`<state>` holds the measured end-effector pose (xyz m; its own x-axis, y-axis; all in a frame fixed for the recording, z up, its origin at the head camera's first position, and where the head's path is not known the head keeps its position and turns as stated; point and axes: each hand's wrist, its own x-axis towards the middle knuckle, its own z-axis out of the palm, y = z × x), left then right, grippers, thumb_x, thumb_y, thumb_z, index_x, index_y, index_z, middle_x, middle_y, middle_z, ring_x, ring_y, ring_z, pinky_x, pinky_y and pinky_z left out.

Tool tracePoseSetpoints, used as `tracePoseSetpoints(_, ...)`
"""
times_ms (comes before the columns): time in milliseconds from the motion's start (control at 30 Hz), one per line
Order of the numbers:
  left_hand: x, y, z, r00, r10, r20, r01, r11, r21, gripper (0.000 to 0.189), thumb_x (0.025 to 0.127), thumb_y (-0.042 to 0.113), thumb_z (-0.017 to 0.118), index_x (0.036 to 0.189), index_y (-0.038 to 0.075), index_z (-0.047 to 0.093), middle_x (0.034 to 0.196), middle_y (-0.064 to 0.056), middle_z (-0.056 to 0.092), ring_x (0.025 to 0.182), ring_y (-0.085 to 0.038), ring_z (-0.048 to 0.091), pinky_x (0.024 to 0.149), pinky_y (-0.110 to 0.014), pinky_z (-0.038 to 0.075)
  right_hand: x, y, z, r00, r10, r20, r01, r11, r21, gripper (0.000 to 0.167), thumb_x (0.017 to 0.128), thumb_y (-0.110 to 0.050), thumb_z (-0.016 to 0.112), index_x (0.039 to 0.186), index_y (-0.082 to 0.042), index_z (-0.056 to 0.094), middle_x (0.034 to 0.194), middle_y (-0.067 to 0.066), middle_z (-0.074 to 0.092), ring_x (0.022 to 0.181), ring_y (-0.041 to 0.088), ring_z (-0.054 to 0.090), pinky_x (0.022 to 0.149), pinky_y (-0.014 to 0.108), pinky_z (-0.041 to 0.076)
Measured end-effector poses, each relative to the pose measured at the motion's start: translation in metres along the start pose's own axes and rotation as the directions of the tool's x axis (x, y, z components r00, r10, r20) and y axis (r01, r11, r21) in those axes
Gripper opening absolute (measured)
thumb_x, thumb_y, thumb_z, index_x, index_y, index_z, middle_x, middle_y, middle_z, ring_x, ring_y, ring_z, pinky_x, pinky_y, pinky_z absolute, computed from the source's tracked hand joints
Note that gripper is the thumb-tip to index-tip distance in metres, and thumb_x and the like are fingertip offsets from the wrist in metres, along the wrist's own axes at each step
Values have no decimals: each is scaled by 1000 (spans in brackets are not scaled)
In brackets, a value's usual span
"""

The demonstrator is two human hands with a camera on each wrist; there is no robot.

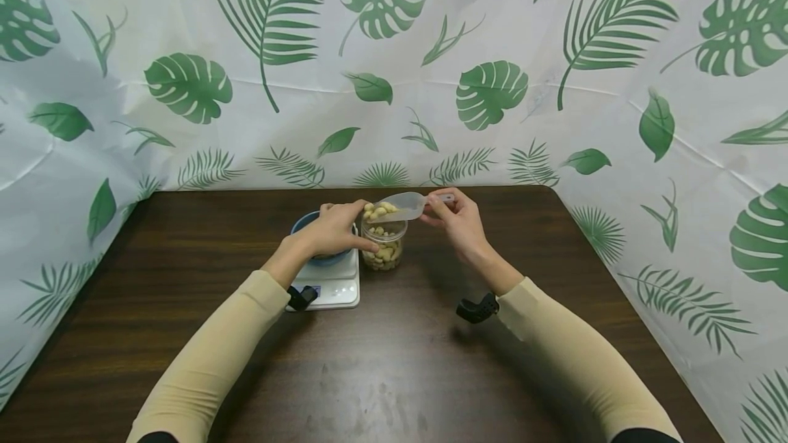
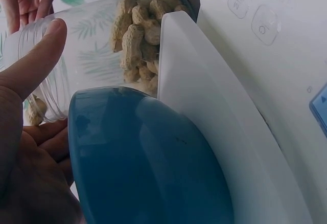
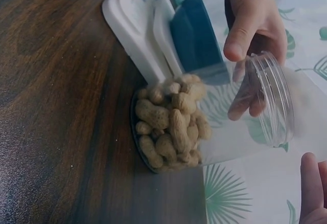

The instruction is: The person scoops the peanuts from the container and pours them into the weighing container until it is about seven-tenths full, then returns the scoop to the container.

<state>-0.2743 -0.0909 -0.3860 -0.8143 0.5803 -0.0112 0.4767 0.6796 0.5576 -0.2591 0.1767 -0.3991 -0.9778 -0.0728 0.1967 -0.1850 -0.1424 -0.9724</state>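
Note:
A clear jar (image 1: 386, 241) with peanuts (image 3: 171, 127) in its lower part stands on the table. My left hand (image 1: 335, 227) grips it near the threaded rim, thumb on one side and fingers on the other. With the right hand (image 1: 460, 221) I pinch the handle of a translucent scoop (image 1: 409, 205). The scoop lies across the jar's mouth, its tip toward my left hand, with several peanuts (image 1: 377, 210) in it. Most of the scoop is out of the right wrist view, where only some fingers (image 3: 310, 183) show at the edge.
Left of the jar, a blue bowl (image 2: 148, 152) sits on a white kitchen scale (image 1: 335, 292), partly behind my left hand. The bowl's contents are mostly hidden. A dark wooden table (image 1: 394, 361) lies under everything, with a leaf-print sheet (image 1: 418, 87) behind it.

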Motion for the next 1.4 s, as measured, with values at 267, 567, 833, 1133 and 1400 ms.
tracePoseSetpoints(267,-1,1,0,1000,-14,13,14,1000,5,86,88,44,82,152,3,42,144,-13,57,132,-33,52,113,-62,15,-1,1,-5,1000,8,-7,-8,1000,17,20,106,-10,59,117,8,58,106,11,66,98,18,69,89,42,55)
tracePoseSetpoints(567,0,0,0,1000,-12,15,12,1000,4,86,88,45,82,152,3,42,145,-13,56,133,-33,51,113,-62,15,-2,2,-12,1000,14,-3,-14,998,65,15,105,-10,60,114,2,60,105,8,67,98,18,69,88,39,57)
tracePoseSetpoints(833,0,1,-1,1000,-20,22,20,1000,5,87,88,44,82,154,4,40,147,-14,54,134,-33,50,114,-64,12,-4,2,-14,1000,30,-3,-29,992,126,10,106,-10,59,110,-1,61,105,7,68,97,17,68,88,37,56)
tracePoseSetpoints(1133,0,2,0,1000,-24,12,24,1000,11,87,88,43,82,154,3,41,148,-15,54,134,-34,51,113,-63,14,-3,0,-12,998,60,-4,-59,986,156,12,105,-12,60,110,-1,60,105,7,68,96,18,68,88,37,56)
tracePoseSetpoints(1400,-4,0,1,1000,-8,-9,9,999,39,94,88,48,80,158,3,36,156,-16,45,142,-33,42,111,-66,16,1,-4,-6,997,74,-4,-73,982,175,9,105,-12,60,107,-3,62,104,6,68,96,18,68,89,37,56)
